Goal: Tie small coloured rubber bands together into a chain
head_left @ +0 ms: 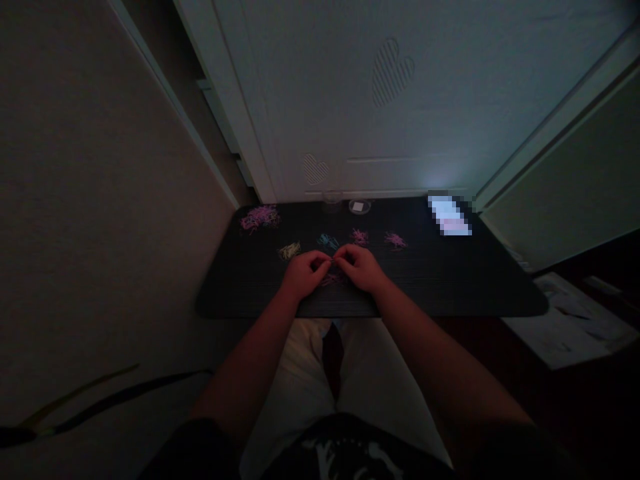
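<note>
My left hand (304, 275) and my right hand (362, 268) meet over the middle of a dark table, thumbs and fingertips pinched together. Whatever lies between the fingertips is too small and dim to make out. Just below the fingers is a pile of pinkish thin pieces (332, 280), partly covered by my hands. Beyond them sits a blue pile (328, 241) of similar thin pieces. A pale yellow pile (289, 251) lies to the left, with a pink pile (359, 237) and a pink-purple pile (395, 239) to the right.
A larger mixed-colour pile (260, 218) lies at the table's back left corner. Near the wall stand a clear round container (333, 200) and a round lid-like dish (359, 207) with a white label. A bright, pixelated screen (451, 215) is at the back right of the black table (450, 287).
</note>
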Demonstrator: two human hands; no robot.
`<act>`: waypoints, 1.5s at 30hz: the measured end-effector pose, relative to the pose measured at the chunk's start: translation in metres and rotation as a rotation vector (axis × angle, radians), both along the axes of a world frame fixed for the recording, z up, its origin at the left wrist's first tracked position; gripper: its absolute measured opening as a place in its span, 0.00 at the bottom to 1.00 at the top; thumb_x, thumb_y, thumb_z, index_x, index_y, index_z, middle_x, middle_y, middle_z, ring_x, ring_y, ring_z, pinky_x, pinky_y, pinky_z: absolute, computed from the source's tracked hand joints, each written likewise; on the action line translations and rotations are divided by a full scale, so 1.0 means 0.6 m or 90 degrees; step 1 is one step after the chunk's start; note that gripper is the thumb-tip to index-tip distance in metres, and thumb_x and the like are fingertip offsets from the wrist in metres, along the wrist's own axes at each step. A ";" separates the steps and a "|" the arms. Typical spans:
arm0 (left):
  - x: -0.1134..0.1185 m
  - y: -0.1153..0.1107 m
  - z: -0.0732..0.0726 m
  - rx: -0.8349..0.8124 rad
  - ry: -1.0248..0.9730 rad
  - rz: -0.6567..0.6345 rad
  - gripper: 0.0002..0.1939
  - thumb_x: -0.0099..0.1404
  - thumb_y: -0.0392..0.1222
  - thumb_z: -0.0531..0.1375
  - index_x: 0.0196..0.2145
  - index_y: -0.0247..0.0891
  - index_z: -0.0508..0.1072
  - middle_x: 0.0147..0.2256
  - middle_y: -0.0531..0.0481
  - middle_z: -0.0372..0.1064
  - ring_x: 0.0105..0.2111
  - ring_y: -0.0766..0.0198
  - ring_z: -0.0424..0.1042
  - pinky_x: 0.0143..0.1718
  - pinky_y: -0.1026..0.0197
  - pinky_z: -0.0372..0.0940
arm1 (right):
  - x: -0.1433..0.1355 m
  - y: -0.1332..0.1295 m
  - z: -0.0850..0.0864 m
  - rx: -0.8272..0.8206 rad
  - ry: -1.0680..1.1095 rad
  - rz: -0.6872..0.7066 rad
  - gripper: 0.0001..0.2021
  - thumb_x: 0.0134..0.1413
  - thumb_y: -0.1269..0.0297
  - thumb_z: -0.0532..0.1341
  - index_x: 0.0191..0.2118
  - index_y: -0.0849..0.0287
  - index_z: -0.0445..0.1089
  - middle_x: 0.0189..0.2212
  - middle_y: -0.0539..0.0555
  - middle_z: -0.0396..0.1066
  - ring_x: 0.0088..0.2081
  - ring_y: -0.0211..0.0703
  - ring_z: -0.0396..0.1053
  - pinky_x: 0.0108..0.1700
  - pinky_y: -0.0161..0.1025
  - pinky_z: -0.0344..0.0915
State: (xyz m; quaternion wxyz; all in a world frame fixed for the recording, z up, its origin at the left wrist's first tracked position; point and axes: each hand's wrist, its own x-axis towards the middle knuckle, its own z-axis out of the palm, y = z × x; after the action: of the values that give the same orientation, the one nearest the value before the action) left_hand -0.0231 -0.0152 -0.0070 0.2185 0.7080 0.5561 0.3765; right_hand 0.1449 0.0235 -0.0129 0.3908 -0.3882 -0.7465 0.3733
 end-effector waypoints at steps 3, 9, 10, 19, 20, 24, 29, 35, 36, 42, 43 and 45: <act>0.000 0.000 -0.001 0.004 -0.001 0.004 0.09 0.60 0.42 0.58 0.34 0.37 0.74 0.29 0.52 0.73 0.26 0.68 0.68 0.29 0.65 0.64 | 0.000 0.000 -0.001 -0.013 0.003 0.005 0.04 0.49 0.69 0.57 0.31 0.61 0.68 0.26 0.51 0.69 0.28 0.37 0.64 0.32 0.35 0.59; 0.000 0.000 -0.002 0.019 -0.008 0.008 0.07 0.60 0.42 0.57 0.32 0.36 0.73 0.28 0.52 0.72 0.26 0.69 0.67 0.28 0.66 0.62 | 0.000 0.003 -0.006 -0.012 0.012 0.006 0.04 0.49 0.69 0.56 0.31 0.60 0.68 0.26 0.50 0.69 0.28 0.37 0.64 0.32 0.35 0.60; 0.000 0.000 -0.002 0.019 -0.005 0.010 0.07 0.60 0.42 0.57 0.32 0.36 0.73 0.28 0.52 0.71 0.26 0.69 0.67 0.28 0.66 0.62 | 0.000 0.003 -0.006 -0.009 0.008 0.005 0.04 0.49 0.70 0.55 0.31 0.60 0.67 0.26 0.50 0.69 0.28 0.37 0.64 0.32 0.35 0.60; 0.000 0.001 -0.004 0.019 0.016 0.003 0.06 0.59 0.41 0.57 0.31 0.36 0.71 0.28 0.51 0.71 0.27 0.67 0.68 0.28 0.66 0.62 | 0.000 0.001 -0.004 -0.011 0.011 0.009 0.03 0.50 0.67 0.57 0.31 0.59 0.67 0.25 0.49 0.67 0.28 0.36 0.63 0.31 0.34 0.59; 0.000 0.001 -0.005 0.022 0.014 0.002 0.06 0.59 0.41 0.57 0.31 0.36 0.71 0.28 0.51 0.71 0.28 0.67 0.68 0.28 0.65 0.62 | -0.001 0.000 -0.004 -0.016 0.013 0.012 0.04 0.50 0.66 0.57 0.31 0.59 0.67 0.25 0.49 0.67 0.28 0.36 0.63 0.31 0.34 0.59; 0.000 0.000 -0.004 0.038 0.007 0.001 0.06 0.59 0.40 0.57 0.31 0.36 0.71 0.28 0.51 0.71 0.29 0.67 0.69 0.29 0.65 0.62 | -0.002 -0.002 -0.002 -0.016 -0.004 0.001 0.05 0.50 0.64 0.58 0.30 0.60 0.67 0.25 0.49 0.67 0.28 0.36 0.63 0.31 0.34 0.59; 0.000 -0.002 0.001 0.054 0.008 0.006 0.06 0.59 0.40 0.57 0.32 0.36 0.72 0.29 0.50 0.70 0.29 0.66 0.68 0.30 0.64 0.63 | -0.002 -0.003 0.000 -0.004 -0.031 -0.006 0.06 0.50 0.63 0.58 0.28 0.60 0.66 0.24 0.49 0.66 0.26 0.36 0.61 0.29 0.34 0.58; 0.000 -0.003 0.002 0.047 0.030 -0.006 0.06 0.59 0.40 0.57 0.32 0.37 0.72 0.29 0.50 0.71 0.30 0.65 0.69 0.32 0.63 0.63 | -0.001 -0.004 0.003 -0.006 -0.016 0.014 0.07 0.51 0.63 0.57 0.26 0.60 0.66 0.22 0.49 0.65 0.26 0.35 0.61 0.29 0.33 0.58; 0.000 -0.003 0.002 0.048 0.033 -0.005 0.06 0.59 0.40 0.57 0.32 0.37 0.72 0.29 0.50 0.71 0.30 0.65 0.69 0.32 0.63 0.63 | 0.000 -0.004 0.003 -0.003 -0.017 0.016 0.08 0.51 0.63 0.57 0.26 0.60 0.66 0.22 0.48 0.65 0.25 0.35 0.61 0.29 0.33 0.58; 0.000 -0.002 0.002 0.055 0.036 -0.010 0.06 0.59 0.40 0.57 0.32 0.37 0.73 0.30 0.50 0.71 0.30 0.65 0.69 0.32 0.63 0.63 | 0.000 -0.004 0.001 0.008 -0.031 0.019 0.06 0.50 0.66 0.57 0.27 0.61 0.68 0.22 0.49 0.66 0.25 0.35 0.62 0.28 0.32 0.57; 0.000 -0.002 0.002 0.055 0.037 -0.011 0.06 0.59 0.40 0.57 0.32 0.37 0.72 0.30 0.50 0.71 0.30 0.65 0.68 0.32 0.63 0.63 | 0.000 -0.004 0.002 0.008 -0.033 0.019 0.06 0.50 0.66 0.57 0.27 0.61 0.68 0.22 0.49 0.66 0.25 0.35 0.62 0.28 0.32 0.57; 0.001 -0.001 0.002 0.053 0.039 -0.009 0.06 0.59 0.40 0.57 0.32 0.36 0.72 0.30 0.50 0.71 0.30 0.66 0.68 0.32 0.63 0.63 | -0.001 -0.004 0.003 0.006 -0.038 0.015 0.05 0.49 0.67 0.57 0.27 0.61 0.68 0.22 0.49 0.66 0.24 0.34 0.62 0.27 0.32 0.57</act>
State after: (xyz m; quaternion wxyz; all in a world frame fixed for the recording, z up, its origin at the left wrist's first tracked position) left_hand -0.0228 -0.0160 -0.0059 0.1743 0.7319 0.5410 0.3759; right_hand 0.1445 0.0211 -0.0111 0.3659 -0.3880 -0.7643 0.3626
